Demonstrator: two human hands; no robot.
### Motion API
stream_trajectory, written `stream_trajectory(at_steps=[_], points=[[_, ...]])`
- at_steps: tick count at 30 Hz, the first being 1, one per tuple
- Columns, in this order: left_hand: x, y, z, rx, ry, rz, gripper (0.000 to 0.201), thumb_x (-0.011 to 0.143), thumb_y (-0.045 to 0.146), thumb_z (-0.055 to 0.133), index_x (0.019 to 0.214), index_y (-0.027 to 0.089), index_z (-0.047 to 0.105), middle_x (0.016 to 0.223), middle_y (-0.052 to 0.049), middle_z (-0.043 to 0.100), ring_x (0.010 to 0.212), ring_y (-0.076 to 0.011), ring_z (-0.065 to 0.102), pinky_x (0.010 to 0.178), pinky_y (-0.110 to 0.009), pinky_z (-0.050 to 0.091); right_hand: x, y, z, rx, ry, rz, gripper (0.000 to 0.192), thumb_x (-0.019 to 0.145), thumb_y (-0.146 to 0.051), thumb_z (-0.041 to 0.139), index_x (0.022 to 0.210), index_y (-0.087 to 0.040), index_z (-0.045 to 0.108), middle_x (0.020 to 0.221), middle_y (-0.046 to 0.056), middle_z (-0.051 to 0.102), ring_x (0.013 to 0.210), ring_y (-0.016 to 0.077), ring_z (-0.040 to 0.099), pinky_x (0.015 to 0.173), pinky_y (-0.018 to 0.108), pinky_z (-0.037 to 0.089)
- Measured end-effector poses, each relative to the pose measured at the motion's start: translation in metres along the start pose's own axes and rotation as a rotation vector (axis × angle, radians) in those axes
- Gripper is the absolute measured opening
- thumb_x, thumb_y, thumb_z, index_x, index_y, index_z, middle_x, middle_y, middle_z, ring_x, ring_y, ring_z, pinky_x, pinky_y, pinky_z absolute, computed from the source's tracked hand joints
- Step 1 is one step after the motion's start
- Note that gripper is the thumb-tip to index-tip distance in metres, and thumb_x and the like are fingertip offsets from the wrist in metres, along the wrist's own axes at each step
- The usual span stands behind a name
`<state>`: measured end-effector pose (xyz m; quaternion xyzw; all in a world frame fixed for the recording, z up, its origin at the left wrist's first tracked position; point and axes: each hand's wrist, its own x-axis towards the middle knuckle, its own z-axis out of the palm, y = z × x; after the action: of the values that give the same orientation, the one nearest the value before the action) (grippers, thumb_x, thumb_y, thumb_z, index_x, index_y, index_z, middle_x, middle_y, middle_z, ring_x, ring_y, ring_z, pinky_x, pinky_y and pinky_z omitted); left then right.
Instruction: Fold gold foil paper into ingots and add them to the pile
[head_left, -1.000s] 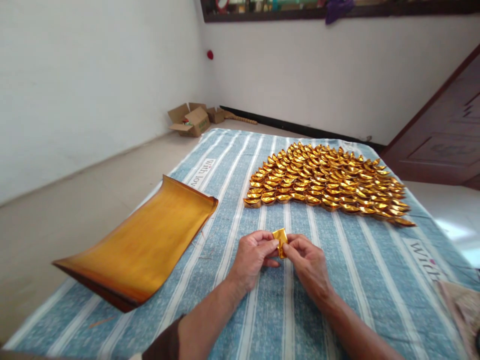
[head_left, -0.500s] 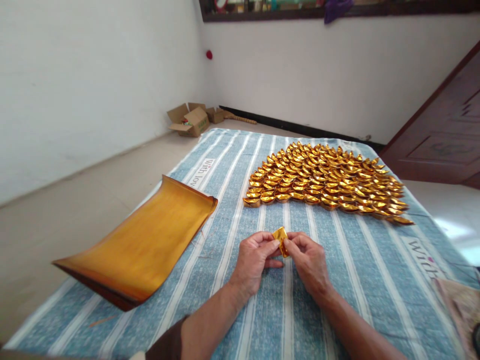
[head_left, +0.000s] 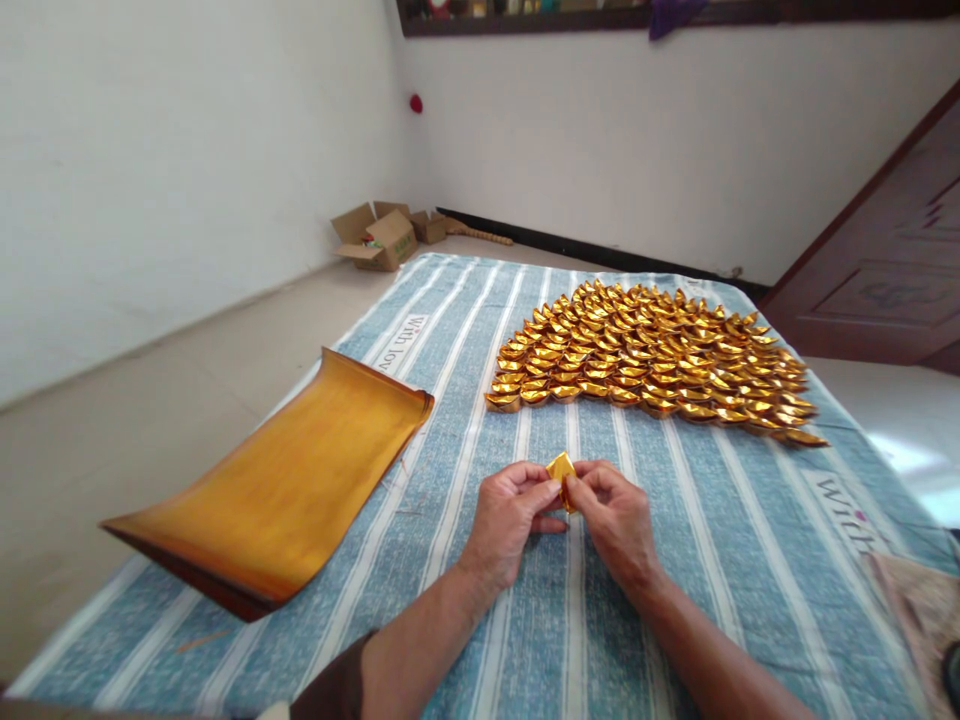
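Note:
Between my two hands, above the striped cloth, is a small folded piece of gold foil paper (head_left: 560,466). My left hand (head_left: 513,515) pinches its left side with thumb and fingers. On its right side my right hand (head_left: 613,515) grips it, the thumb pressed on its face. The fingers hide part of the paper's lower half. Beyond my hands, many gold paper ingots (head_left: 649,360) lie packed in rows. To the left rests a stack of flat gold foil paper sheets (head_left: 292,470), its ends curling up.
A blue and white striped cloth (head_left: 450,610) covers the table. At the right edge lies a brownish item (head_left: 911,610), partly cut off. Open cardboard boxes (head_left: 379,240) stand on the floor by the far corner. A reddish-brown door (head_left: 885,240) is at the right.
My right thumb has shifted slightly left on the gold foil paper. Both hands keep nearly the same place, and the view has tilted a little.

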<state>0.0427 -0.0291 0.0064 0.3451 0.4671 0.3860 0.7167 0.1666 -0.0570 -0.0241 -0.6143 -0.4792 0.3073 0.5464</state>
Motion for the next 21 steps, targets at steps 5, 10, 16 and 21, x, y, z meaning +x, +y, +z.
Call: stream_trajectory(at_steps=[5, 10, 16, 21], points=[[-0.001, 0.001, 0.001, 0.009, 0.011, 0.012, 0.021, 0.062, 0.025, 0.075, 0.069, 0.013, 0.061, 0.067, -0.004, 0.066, 0.067, -0.0171, 0.065, 0.049, -0.023, 0.055, 0.000, 0.000, 0.001, 0.004, 0.003, -0.016, 0.029, 0.082, -0.032, 0.059, 0.057, -0.019, 0.054, 0.081, 0.004, 0.065, 0.076, 0.0169, 0.062, 0.069, 0.029, 0.045], [0.000, 0.001, 0.001, 0.011, 0.003, 0.013, 0.021, 0.062, 0.025, 0.075, 0.067, 0.013, 0.059, 0.065, -0.003, 0.066, 0.064, -0.0153, 0.063, 0.049, -0.024, 0.056, -0.001, 0.003, 0.001, 0.008, -0.006, -0.048, 0.027, 0.082, -0.029, 0.060, 0.058, -0.019, 0.053, 0.083, 0.004, 0.064, 0.078, 0.0166, 0.061, 0.070, 0.029, 0.045], [0.002, 0.002, -0.004, -0.009, -0.012, -0.038, 0.022, 0.061, 0.026, 0.075, 0.069, 0.013, 0.059, 0.065, -0.003, 0.066, 0.060, -0.0141, 0.063, 0.048, -0.023, 0.055, -0.003, 0.004, -0.001, 0.004, -0.081, -0.165, 0.023, 0.086, -0.027, 0.059, 0.064, -0.018, 0.060, 0.087, 0.004, 0.063, 0.083, 0.0160, 0.061, 0.074, 0.028, 0.045], [0.006, 0.002, -0.010, -0.001, -0.037, -0.088, 0.023, 0.064, 0.028, 0.074, 0.072, 0.012, 0.060, 0.068, -0.006, 0.068, 0.059, -0.0151, 0.066, 0.047, -0.022, 0.055, -0.001, 0.005, -0.005, 0.015, -0.165, -0.209, 0.020, 0.086, -0.025, 0.060, 0.067, -0.019, 0.063, 0.089, 0.003, 0.063, 0.084, 0.0158, 0.061, 0.078, 0.029, 0.044]])
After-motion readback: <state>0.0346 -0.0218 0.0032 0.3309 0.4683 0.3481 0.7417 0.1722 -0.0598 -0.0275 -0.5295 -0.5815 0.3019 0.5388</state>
